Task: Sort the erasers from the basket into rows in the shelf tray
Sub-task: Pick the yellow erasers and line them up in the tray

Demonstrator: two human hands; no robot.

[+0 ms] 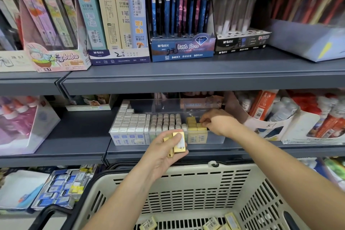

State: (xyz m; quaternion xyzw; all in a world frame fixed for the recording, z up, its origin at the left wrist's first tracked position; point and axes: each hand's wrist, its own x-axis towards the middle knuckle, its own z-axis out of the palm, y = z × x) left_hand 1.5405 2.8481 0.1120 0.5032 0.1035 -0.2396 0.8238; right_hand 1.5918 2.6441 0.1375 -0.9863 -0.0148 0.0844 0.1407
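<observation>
A clear shelf tray (216, 139) on the middle shelf holds rows of white erasers (128, 123), grey-topped erasers (166, 122) and yellow erasers (193, 127). My left hand (164, 153) is in front of the tray and grips a small stack of yellow erasers (178, 143). My right hand (217, 122) reaches into the tray's right part and pinches a yellow eraser (203, 123) at the end of the yellow row. Below, the beige basket (186, 190) has several yellow erasers (214, 223) lying on its bottom.
The blue-grey upper shelf (186, 78) overhangs the tray. Glue and correction-fluid boxes (270, 117) stand right of the tray, a clear box of bottles (24, 123) stands to the left. The basket's black handle (46, 213) sits at lower left, above packs of stationery (61, 186).
</observation>
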